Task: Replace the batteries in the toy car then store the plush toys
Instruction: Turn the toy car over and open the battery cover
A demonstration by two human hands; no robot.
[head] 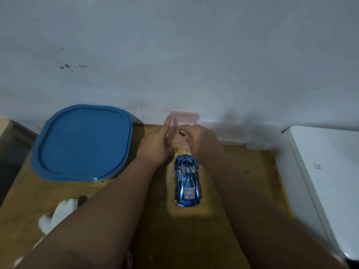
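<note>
Both hands are working together at a translucent pink case [184,118] by the wall: left hand [157,144] gripping its side, right hand [202,140] curled over it. The toy car [186,180] is sitting on the wooden table [242,181] just below them; a white plush toy [58,214] is lying partly under the left forearm.

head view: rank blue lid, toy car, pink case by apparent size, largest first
1. blue lid, clearly largest.
2. toy car.
3. pink case, though both hands cover part of it and it sits farther from the camera, so its place below the car is unsure.
</note>
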